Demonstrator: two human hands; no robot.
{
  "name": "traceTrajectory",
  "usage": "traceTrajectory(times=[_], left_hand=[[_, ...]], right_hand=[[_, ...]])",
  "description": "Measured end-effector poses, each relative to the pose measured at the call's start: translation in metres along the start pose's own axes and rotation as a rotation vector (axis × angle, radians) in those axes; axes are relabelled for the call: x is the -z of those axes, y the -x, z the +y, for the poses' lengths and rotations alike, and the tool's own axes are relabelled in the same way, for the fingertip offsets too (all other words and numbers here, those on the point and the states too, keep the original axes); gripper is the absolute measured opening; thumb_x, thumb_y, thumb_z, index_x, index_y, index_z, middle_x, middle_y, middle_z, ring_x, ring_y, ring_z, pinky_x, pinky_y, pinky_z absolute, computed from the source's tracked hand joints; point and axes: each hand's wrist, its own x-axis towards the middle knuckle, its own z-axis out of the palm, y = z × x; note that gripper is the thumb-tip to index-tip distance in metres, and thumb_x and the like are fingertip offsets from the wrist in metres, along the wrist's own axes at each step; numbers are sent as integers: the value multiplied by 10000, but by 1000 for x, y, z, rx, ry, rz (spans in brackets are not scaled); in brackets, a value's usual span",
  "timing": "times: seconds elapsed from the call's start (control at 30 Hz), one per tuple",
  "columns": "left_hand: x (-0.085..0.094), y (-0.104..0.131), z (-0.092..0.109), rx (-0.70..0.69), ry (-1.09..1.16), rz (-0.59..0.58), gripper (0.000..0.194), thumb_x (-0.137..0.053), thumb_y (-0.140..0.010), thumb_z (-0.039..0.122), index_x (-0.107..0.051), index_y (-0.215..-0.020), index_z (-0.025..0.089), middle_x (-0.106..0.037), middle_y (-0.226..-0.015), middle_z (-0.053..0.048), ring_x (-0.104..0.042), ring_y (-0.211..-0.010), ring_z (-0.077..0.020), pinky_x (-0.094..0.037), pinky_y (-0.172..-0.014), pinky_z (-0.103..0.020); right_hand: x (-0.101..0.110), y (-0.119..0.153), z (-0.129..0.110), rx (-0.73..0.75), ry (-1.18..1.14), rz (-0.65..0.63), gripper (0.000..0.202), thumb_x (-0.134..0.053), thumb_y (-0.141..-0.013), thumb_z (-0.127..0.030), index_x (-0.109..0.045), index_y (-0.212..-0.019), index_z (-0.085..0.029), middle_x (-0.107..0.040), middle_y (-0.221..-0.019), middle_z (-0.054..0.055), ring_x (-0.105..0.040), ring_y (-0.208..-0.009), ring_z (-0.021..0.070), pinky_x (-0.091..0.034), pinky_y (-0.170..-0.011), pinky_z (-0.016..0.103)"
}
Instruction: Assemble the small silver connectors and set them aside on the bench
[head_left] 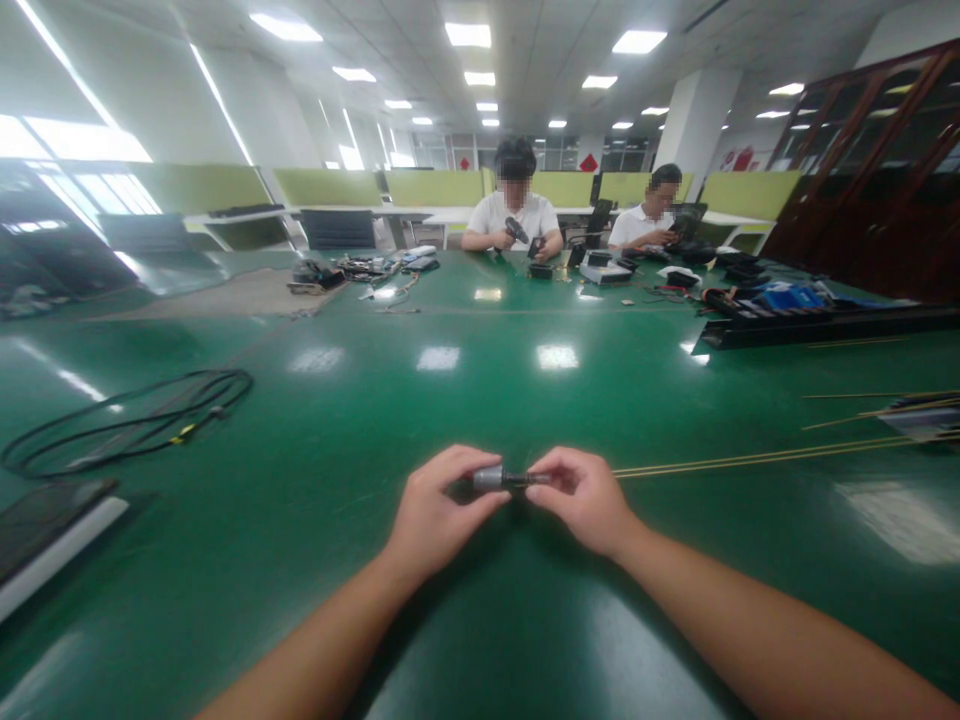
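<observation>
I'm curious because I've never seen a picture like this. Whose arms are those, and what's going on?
There's no robot here, just a person wearing a camera on their head. It looks forward and down, so you see their own arms reaching out. The left hand pinches the grey end of a small grey-and-dark piece, and the right hand pinches its dark, thin end. I can't tell exactly what it is. On the shiny green table lie a looped black cable at the left and thin golden rods at the right. Across it sit two other people in white tops.
</observation>
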Motion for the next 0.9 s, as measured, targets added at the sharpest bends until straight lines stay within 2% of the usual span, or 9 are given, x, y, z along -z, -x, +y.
traceTrajectory(times=[0.5, 0.9], left_hand=[[2, -1, -1, 3, -1, 11, 247, -794, -790, 286, -745, -1021, 213, -735, -977, -69, -681, -894, -206, -541, -814, -321], [3, -1, -2, 6, -33, 16, 263, -803, -784, 286, -739, -1031, 223, -730, -986, -56, -674, -906, -201, -533, -829, -316]], right_hand=[[-2, 1, -1, 29, 25, 37, 120, -747, -764, -261, -702, -822, -166, -709, -745, 36, -602, -610, 151, -476, -563, 253], [-1, 0, -3, 10, 35, 55, 114, -734, -768, -257, -689, -823, -167, -646, -686, 6, -554, -582, 137, -438, -551, 249]])
